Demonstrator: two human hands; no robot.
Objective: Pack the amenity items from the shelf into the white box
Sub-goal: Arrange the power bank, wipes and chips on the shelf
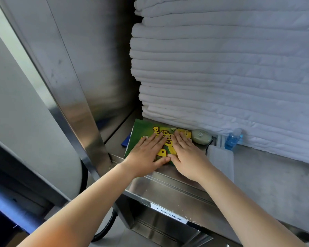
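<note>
A green and yellow chips bag point(141, 129) lies flat on the steel shelf point(168, 177), its far edge tucked under the linen stack. My left hand point(147, 154) and my right hand point(187, 157) both rest palm-down on the bag, fingers spread, thumbs nearly touching. A pale green oval soap bar point(201, 136) sits just right of the bag. Right of it stands a small clear blue bottle point(232, 139). A translucent white flat case point(221, 159) lies in front of the bottle. The white box is not in view.
A tall stack of folded white linen point(221, 68) fills the shelf behind the items. A steel upright post point(75, 97) rises on the left. A dark blue flat item point(124, 142) peeks from under the bag. A labelled steel ledge point(168, 213) runs below.
</note>
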